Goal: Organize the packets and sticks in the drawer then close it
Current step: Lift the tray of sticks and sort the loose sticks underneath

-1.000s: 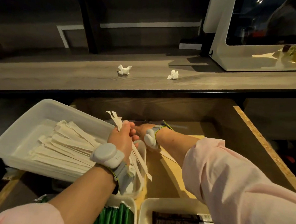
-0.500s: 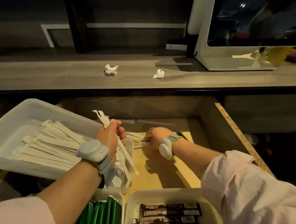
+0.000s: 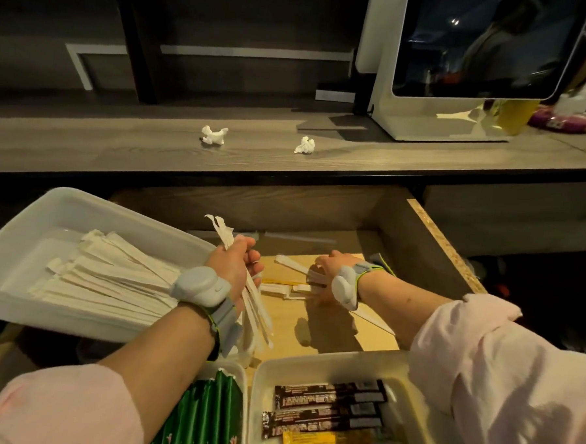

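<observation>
Gripping a bundle of white sticks point(image 3: 258, 318), the left hand point(image 3: 234, 269) is hovering over the open drawer point(image 3: 437, 234), just beside the white tray point(image 3: 115, 221) of sticks. The right hand point(image 3: 333, 266) is curling its fingers round a few loose sticks point(image 3: 317, 278) on the drawer floor.

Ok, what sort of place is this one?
Probably a café or shop serving station: a white point-of-sale screen stands on the counter, and the drawer holds trays of paper-wrapped sticks and single-serve packets.
</observation>
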`<state>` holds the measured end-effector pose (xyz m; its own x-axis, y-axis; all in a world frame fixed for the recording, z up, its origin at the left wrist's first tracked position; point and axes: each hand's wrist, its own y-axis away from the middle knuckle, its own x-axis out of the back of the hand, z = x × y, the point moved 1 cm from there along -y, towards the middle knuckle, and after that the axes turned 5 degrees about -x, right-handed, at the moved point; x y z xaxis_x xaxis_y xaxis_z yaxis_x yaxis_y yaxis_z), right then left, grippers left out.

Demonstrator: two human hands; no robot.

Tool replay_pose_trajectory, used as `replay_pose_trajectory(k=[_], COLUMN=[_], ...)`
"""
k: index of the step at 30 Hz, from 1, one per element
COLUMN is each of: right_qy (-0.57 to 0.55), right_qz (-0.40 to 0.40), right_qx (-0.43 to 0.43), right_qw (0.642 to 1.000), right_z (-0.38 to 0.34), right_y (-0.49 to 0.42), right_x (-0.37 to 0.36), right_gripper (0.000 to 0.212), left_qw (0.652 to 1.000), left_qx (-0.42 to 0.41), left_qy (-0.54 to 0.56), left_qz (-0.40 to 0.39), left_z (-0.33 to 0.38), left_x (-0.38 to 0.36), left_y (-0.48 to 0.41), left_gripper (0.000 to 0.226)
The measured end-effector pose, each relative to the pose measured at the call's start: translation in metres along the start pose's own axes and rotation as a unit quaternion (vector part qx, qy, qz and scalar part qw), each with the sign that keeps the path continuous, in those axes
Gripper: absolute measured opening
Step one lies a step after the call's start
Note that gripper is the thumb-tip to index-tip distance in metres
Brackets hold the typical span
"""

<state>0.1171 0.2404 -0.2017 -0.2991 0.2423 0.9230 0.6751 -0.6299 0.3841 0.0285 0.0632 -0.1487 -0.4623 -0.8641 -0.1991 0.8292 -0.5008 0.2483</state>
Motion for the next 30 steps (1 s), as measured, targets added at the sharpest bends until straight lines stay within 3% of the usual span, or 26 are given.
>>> replay_pose_trajectory(k=[3, 6, 15, 19, 21, 24, 26, 30], right_qy=[-0.038, -0.021, 0.079, -0.058, -0.232, -0.456, -0.524, -0.579], right_qz=[-0.013, -0.035, -0.007, 0.003, -0.032, -0.079, -0.085, -0.212], right_qx=[0.016, 0.026, 0.026, -0.005, -0.023, -0.014, 0.023, 0.122], right_qw=[0.999, 0.999, 0.997, 0.998, 0.972, 0.886, 0.847, 0.778], right_z=[-0.01, -0.019, -0.029, -0.02, -0.018, -0.016, -0.016, -0.028], right_y=[0.006, 0.018, 0.044, 0.039, 0.038, 0.047, 0.061, 0.08], right_x=[0.001, 0.003, -0.005, -0.003, 0.002, 0.018, 0.029, 0.04], right_gripper=[0.037, 0.028, 0.028, 0.024, 0.016, 0.017, 0.01, 0.014], left_qw=[1.0, 1.0, 0.999, 0.999, 0.998, 0.997, 0.995, 0.988], left_qx=[-0.006, -0.003, 0.001, -0.003, 0.0, 0.008, 0.026, 0.039], left_qy=[-0.007, -0.021, -0.035, -0.029, -0.02, -0.037, -0.054, -0.047], left_qz=[-0.01, -0.019, -0.031, -0.042, -0.052, -0.07, -0.081, -0.142], left_z=[-0.001, -0.002, -0.005, -0.004, -0.007, -0.012, -0.013, -0.013], left_x=[-0.002, -0.003, -0.002, -0.004, -0.004, -0.005, -0.005, -0.003], left_y=[0.003, 0.006, 0.013, 0.015, 0.014, 0.007, 0.002, 0.0], left_gripper=[0.027, 0.025, 0.025, 0.025, 0.023, 0.018, 0.02, 0.034])
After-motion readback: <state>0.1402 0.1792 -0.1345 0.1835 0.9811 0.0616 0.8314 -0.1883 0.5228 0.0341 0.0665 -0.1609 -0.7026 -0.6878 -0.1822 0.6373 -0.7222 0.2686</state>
